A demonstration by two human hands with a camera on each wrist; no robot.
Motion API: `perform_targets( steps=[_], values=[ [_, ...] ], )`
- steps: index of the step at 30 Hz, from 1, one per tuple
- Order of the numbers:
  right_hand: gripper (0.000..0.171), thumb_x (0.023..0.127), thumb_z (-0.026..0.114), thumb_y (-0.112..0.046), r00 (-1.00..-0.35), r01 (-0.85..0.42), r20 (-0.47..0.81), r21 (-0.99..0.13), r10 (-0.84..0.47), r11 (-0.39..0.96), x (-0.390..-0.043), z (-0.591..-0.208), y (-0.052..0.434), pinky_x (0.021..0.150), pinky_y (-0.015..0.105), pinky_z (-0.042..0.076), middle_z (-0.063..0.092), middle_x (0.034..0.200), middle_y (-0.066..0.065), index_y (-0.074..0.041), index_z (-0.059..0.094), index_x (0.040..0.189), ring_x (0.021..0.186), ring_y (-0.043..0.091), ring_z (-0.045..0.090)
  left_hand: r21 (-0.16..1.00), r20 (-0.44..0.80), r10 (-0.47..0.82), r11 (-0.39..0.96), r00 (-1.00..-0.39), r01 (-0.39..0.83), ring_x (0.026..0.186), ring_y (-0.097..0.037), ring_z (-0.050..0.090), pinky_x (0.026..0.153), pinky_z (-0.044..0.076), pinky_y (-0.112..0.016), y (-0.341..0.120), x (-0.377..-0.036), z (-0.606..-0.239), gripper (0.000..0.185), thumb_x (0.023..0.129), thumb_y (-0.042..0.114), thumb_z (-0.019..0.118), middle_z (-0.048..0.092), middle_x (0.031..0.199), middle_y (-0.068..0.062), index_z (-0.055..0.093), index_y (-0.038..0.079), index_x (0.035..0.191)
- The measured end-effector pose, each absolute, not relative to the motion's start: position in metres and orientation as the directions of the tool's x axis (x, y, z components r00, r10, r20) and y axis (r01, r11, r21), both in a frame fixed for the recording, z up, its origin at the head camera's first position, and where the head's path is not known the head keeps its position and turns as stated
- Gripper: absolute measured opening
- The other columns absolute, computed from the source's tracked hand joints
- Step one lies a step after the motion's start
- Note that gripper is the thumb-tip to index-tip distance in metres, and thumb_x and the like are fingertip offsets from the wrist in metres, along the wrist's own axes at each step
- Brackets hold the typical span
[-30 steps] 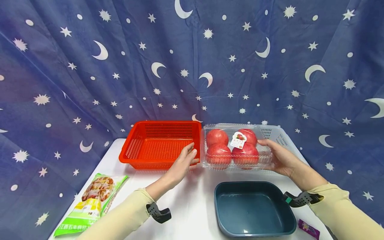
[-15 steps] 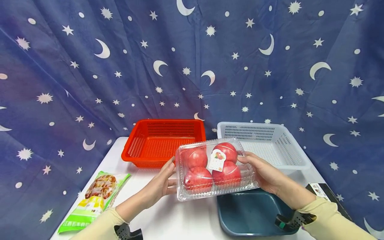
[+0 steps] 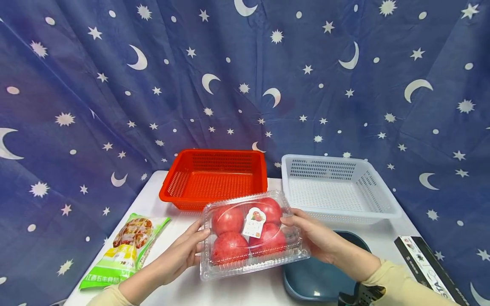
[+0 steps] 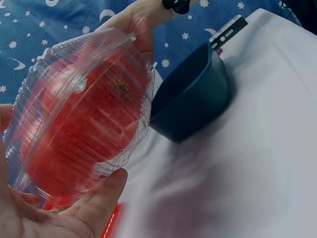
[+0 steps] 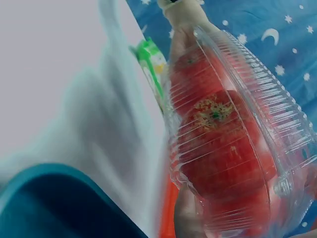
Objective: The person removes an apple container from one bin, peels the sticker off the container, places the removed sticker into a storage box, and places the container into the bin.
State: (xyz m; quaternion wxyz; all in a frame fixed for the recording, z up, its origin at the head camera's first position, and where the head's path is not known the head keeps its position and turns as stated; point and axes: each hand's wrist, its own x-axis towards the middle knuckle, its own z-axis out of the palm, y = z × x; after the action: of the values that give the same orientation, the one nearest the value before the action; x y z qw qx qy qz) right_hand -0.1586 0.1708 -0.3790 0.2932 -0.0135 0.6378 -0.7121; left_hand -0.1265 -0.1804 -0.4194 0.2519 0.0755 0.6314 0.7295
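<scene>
Both hands hold a clear plastic clamshell box above the front of the table. Through its lid show several large red tomatoes and a white label. My left hand grips the box's left end, and the left wrist view shows fingers along its underside. At the opposite end, my right hand has its thumb on the lid, its other fingers partly hidden under the box. The box tilts slightly, its right end higher in the head view.
A red basket and a white basket stand at the back. Below the right forearm is a dark teal bin. A green food bag lies at left, a black-and-white box at right. A star-patterned curtain hangs behind.
The tomato box has come from over the white basket toward the person and left. The left hand, apart from it at first, now grips its left end; the right hand kept hold.
</scene>
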Motion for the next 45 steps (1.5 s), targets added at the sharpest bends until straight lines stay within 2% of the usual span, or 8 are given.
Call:
perform_targets(
  steps=[13, 20, 26, 32, 35, 37, 42, 45],
  values=[
    [0.078, 0.095, 0.067, -0.036, -0.775, 0.485, -0.466, -0.872, -0.427, 0.071, -0.144, -0.398, 0.126, 0.085, 0.047, 0.059, 0.058, 0.128, 0.019, -0.007, 0.025, 0.154, 0.105, 0.031, 0.064, 0.936, -0.343, 0.374, 0.057, -0.862, -0.348, 0.123, -0.030, 0.058, 0.094, 0.055, -0.046, -0.225, -0.127, -0.429, 0.079, 0.105, 0.041, 0.050, 0.025, 0.161, -0.030, 0.007, 0.009, 0.164],
    [0.073, 0.095, 0.068, -0.022, -0.773, 0.551, -0.494, -0.834, -0.399, -0.036, -0.141, -0.415, 0.102, 0.091, 0.055, 0.056, 0.054, 0.133, 0.023, -0.002, 0.027, 0.152, 0.112, 0.036, 0.060, 0.929, -0.349, 0.415, 0.031, -0.840, -0.370, 0.127, -0.034, 0.056, 0.099, 0.052, -0.049, -0.244, -0.135, -0.444, 0.077, 0.106, 0.036, 0.051, 0.021, 0.161, -0.031, 0.008, 0.010, 0.164],
    [0.077, 0.095, 0.070, -0.019, -0.769, 0.576, -0.531, -0.817, -0.356, -0.024, -0.143, -0.423, 0.085, 0.094, 0.056, 0.054, 0.050, 0.135, 0.025, 0.001, 0.024, 0.153, 0.118, 0.040, 0.054, 0.914, -0.369, 0.443, 0.012, -0.817, -0.406, 0.143, -0.046, 0.034, 0.104, 0.047, -0.054, -0.253, -0.141, -0.454, 0.077, 0.107, 0.036, 0.049, 0.010, 0.163, -0.032, 0.005, 0.010, 0.164],
    [0.077, 0.096, 0.070, -0.018, -0.769, 0.586, -0.560, -0.810, -0.307, 0.010, -0.146, -0.430, 0.079, 0.098, 0.063, 0.048, 0.047, 0.136, 0.028, 0.005, 0.024, 0.153, 0.121, 0.046, 0.049, 0.905, -0.405, 0.381, 0.038, -0.831, -0.424, 0.149, -0.049, 0.017, 0.109, 0.040, -0.059, -0.252, -0.143, -0.462, 0.076, 0.106, 0.038, 0.051, 0.012, 0.165, -0.028, 0.011, 0.007, 0.164],
    [0.075, 0.096, 0.070, -0.019, -0.763, 0.602, -0.584, -0.798, -0.277, 0.027, -0.147, -0.433, 0.076, 0.099, 0.065, 0.047, 0.047, 0.135, 0.029, 0.007, 0.027, 0.151, 0.121, 0.047, 0.048, 0.900, -0.424, 0.348, 0.064, -0.836, -0.430, 0.148, -0.045, 0.020, 0.109, 0.041, -0.056, -0.252, -0.143, -0.463, 0.077, 0.106, 0.040, 0.053, 0.017, 0.164, -0.027, 0.015, 0.003, 0.162],
    [0.072, 0.096, 0.071, -0.018, -0.761, 0.607, -0.594, -0.794, -0.263, 0.038, -0.148, -0.435, 0.075, 0.097, 0.063, 0.049, 0.049, 0.133, 0.028, 0.009, 0.030, 0.148, 0.118, 0.046, 0.050, 0.899, -0.437, 0.309, 0.111, -0.845, -0.424, 0.126, -0.034, 0.053, 0.095, 0.054, -0.040, -0.252, -0.144, -0.463, 0.078, 0.105, 0.042, 0.054, 0.039, 0.152, -0.027, 0.019, 0.003, 0.162],
    [0.065, 0.096, 0.071, -0.015, -0.760, 0.606, -0.602, -0.792, -0.245, 0.064, -0.149, -0.436, 0.072, 0.089, 0.055, 0.057, 0.055, 0.124, 0.026, 0.011, 0.034, 0.143, 0.107, 0.039, 0.058, 0.901, -0.434, 0.279, 0.156, -0.857, -0.405, 0.118, -0.027, 0.056, 0.093, 0.054, -0.032, -0.251, -0.144, -0.460, 0.078, 0.105, 0.045, 0.053, 0.041, 0.150, -0.028, 0.021, -0.001, 0.160],
    [0.065, 0.096, 0.071, -0.015, -0.762, 0.604, -0.600, -0.794, -0.245, 0.069, -0.149, -0.436, 0.071, 0.086, 0.053, 0.058, 0.057, 0.122, 0.025, 0.011, 0.034, 0.143, 0.104, 0.037, 0.060, 0.905, -0.425, 0.311, 0.126, -0.850, -0.406, 0.146, -0.044, 0.028, 0.110, 0.042, -0.047, -0.250, -0.143, -0.459, 0.078, 0.107, 0.042, 0.050, 0.019, 0.162, -0.033, 0.017, -0.006, 0.159]
  ],
)
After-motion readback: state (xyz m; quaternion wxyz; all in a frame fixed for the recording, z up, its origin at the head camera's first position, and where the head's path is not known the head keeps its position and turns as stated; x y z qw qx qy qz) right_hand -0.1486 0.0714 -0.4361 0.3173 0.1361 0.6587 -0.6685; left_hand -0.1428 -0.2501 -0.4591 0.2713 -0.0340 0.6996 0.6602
